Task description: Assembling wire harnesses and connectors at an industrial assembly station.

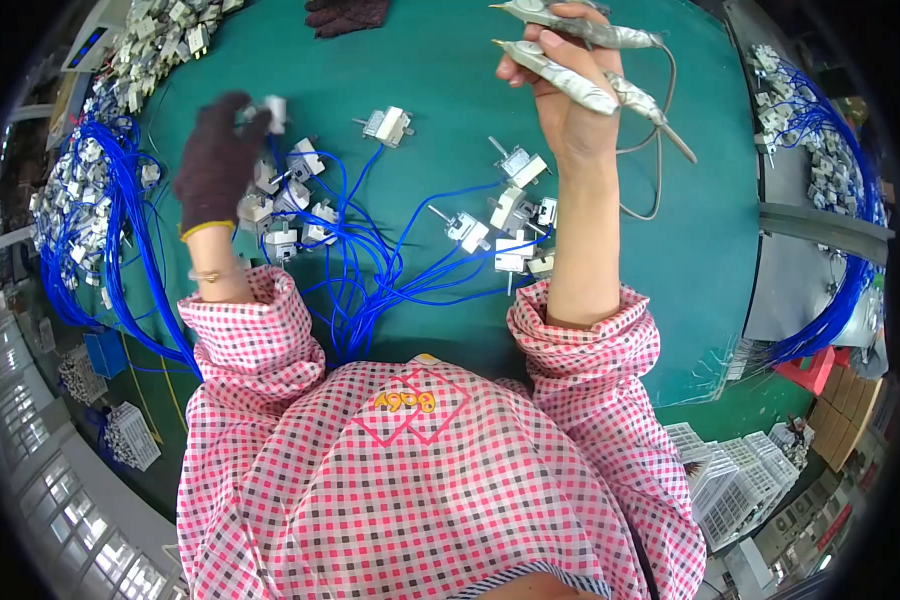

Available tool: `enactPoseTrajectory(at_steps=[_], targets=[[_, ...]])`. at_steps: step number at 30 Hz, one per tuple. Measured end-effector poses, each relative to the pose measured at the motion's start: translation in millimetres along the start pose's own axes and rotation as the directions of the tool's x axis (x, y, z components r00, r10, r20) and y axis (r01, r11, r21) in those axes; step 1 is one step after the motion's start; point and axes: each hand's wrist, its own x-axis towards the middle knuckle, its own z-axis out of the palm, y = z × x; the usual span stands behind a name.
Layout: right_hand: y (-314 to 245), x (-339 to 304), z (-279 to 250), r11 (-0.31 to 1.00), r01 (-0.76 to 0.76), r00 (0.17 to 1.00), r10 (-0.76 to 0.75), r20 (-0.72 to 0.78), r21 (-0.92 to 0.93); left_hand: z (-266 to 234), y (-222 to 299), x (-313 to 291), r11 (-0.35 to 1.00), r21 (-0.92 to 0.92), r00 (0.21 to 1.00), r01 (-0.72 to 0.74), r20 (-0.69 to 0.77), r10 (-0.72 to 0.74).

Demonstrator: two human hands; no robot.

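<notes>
My left hand, in a dark glove with a yellow cuff, is smeared by motion. Between its thumb and fingers is a small white block, blurred, at the left of the green tabletop. My right hand is bare and raised at the upper right. Two pen-shaped tools with pointed metal tips and silvery wrapping are gripped in it, tips to the left. Below my left hand lies a cluster of white and grey switch-like parts on blue wires. One such part lies apart in the middle.
More switch-like parts lie left of my right forearm. A grey cable loops from the tools. Piled parts with blue wire bundles stand at the left and right. A dark cloth lies at the far edge.
</notes>
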Motion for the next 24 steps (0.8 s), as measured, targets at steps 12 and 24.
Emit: enactPoseTrajectory(at_steps=[12,24], targets=[[-13,1,30,0.895,-0.249,0.858,0.026,-0.513,-0.370,61,172,-53,0.443,0.039,0.442,-0.895,0.194,0.876],[-10,-1,45,0.847,-0.426,0.869,0.286,-0.403,-0.318,51,104,-24,0.266,-0.964,0.940,0.032,0.119,0.319]])
